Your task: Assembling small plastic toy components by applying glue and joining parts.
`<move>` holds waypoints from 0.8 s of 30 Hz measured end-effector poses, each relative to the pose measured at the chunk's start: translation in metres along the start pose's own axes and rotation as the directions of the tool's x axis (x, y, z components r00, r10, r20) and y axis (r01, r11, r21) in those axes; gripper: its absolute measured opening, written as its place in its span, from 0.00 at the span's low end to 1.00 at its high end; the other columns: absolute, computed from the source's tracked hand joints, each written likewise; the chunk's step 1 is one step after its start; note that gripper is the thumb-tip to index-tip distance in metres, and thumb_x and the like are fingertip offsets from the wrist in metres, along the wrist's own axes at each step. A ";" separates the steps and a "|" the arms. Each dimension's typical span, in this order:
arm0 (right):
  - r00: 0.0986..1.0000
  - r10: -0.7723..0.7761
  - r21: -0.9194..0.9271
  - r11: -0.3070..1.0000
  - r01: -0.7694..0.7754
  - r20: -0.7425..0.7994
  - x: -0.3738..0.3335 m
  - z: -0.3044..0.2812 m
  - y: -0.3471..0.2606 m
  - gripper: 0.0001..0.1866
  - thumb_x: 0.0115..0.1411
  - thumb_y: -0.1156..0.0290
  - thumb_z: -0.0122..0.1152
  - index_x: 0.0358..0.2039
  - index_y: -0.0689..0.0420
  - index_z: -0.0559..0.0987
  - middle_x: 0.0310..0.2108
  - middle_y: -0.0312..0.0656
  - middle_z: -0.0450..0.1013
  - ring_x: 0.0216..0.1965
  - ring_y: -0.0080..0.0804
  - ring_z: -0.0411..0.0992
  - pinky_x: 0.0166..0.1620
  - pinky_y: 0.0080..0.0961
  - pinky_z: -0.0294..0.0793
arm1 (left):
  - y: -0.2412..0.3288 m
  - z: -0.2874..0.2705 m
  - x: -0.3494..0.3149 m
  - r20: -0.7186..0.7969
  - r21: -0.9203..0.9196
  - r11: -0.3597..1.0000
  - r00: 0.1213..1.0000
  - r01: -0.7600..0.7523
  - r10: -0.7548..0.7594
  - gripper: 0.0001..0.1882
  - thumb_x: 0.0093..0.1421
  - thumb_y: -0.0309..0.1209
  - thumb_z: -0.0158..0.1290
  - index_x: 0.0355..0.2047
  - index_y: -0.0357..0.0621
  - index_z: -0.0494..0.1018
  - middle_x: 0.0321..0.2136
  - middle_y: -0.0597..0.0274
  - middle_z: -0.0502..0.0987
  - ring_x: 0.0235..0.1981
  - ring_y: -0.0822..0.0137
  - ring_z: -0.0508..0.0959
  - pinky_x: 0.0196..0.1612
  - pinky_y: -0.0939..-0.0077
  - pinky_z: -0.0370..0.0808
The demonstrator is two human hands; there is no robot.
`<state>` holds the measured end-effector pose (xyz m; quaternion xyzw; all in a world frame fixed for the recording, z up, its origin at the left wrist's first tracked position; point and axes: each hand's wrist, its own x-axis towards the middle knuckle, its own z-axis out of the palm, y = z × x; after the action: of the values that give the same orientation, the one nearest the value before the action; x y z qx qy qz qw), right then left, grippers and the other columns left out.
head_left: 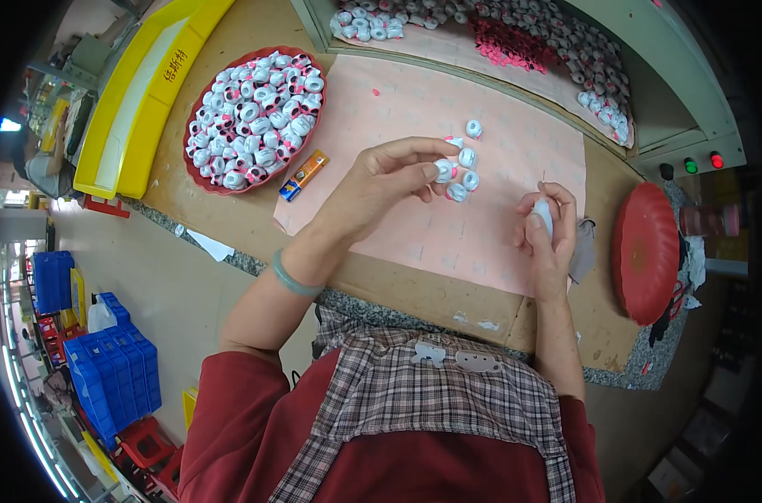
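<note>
Over pink paper (423, 226), the left hand (379, 184) pinches a white piece (444, 172); the right hand (555, 243) grips perhaps a bottle (543, 215).

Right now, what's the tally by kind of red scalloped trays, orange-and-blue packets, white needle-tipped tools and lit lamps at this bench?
Red scalloped trays: 2
Orange-and-blue packet: 1
White needle-tipped tool: 1
Green lamp: 1
Red lamp: 1
Total: 6

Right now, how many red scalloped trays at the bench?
2. Left tray: on the bench, heaped with white-and-pink pieces. Right tray: at the bench's right end, beyond the right hand. Any stacked underneath would be hidden.
</note>
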<state>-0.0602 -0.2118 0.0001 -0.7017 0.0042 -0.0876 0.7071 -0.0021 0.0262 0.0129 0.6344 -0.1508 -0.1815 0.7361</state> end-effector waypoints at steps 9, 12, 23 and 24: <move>0.997 -0.046 0.087 0.995 0.040 0.062 0.001 -0.004 -0.022 0.16 0.59 0.71 0.55 0.45 0.60 0.65 0.38 0.42 0.66 0.20 0.20 0.65 0.17 0.12 0.58 | -0.004 0.026 -0.010 0.113 -0.731 0.661 0.986 0.168 -0.125 0.21 0.60 0.29 0.48 0.52 0.31 0.64 0.46 0.44 0.71 0.37 0.70 0.75 0.44 0.82 0.74; 0.989 -0.143 0.099 0.985 0.139 0.026 0.002 -0.007 -0.025 0.16 0.58 0.71 0.56 0.45 0.60 0.65 0.38 0.44 0.67 0.20 0.20 0.66 0.16 0.12 0.58 | -0.004 0.030 -0.010 0.116 -0.756 0.633 0.986 0.167 -0.121 0.21 0.60 0.28 0.49 0.52 0.32 0.64 0.46 0.43 0.71 0.38 0.69 0.75 0.44 0.81 0.74; 0.919 -0.386 -0.092 0.921 0.379 -0.082 -0.005 0.010 -0.048 0.20 0.59 0.67 0.57 0.49 0.62 0.65 0.35 0.53 0.73 0.19 0.23 0.68 0.18 0.13 0.64 | -0.003 0.038 -0.013 0.051 -0.711 0.694 0.993 0.114 -0.110 0.17 0.59 0.25 0.50 0.49 0.36 0.68 0.44 0.45 0.73 0.41 0.66 0.77 0.45 0.80 0.76; 0.919 -0.385 -0.093 0.921 0.378 -0.082 -0.006 0.010 -0.048 0.20 0.59 0.67 0.57 0.49 0.62 0.65 0.35 0.53 0.73 0.19 0.23 0.68 0.18 0.13 0.64 | -0.002 0.039 -0.013 0.050 -0.699 0.706 0.993 0.109 -0.104 0.16 0.59 0.25 0.51 0.48 0.37 0.69 0.44 0.46 0.73 0.40 0.66 0.77 0.44 0.80 0.76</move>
<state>-0.0702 -0.2007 0.0474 -0.7101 -0.0945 -0.2580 0.6482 -0.0317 -0.0021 0.0165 0.3152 -0.0364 -0.2694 0.9092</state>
